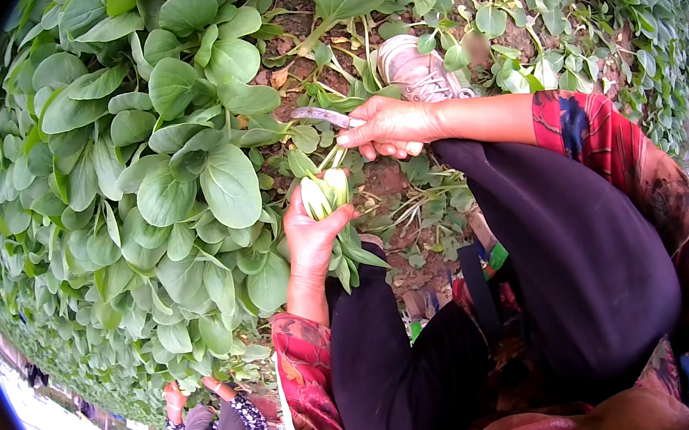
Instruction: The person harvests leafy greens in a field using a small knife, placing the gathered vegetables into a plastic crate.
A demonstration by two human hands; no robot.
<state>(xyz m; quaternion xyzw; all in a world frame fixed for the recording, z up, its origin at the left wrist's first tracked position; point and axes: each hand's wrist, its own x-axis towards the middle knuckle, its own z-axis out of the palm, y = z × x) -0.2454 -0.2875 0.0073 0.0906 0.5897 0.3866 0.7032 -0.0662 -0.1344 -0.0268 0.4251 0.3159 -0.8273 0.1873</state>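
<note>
My left hand (314, 228) grips a couple of bok choy plants (326, 193), their pale bases turned up and their green leaves hanging below my palm. In my right hand (395, 126) is a small sickle (323, 116); its curved metal blade points left, and its handle is mostly hidden in my fist. A few thin stems (330, 157) stick up from the bases, close to my right fingertips. Whether those fingers touch the stems I cannot tell. Both hands are above the soil, between my bent knees and the standing greens.
A dense bed of bok choy (167, 191) grows along the left. My shoe (420, 70) stands on soil among low weeds and loose leaves (426, 195). Dark trousers (567, 239) cover my bent legs. At the lower left, another person's hands (175, 398) reach into the bed.
</note>
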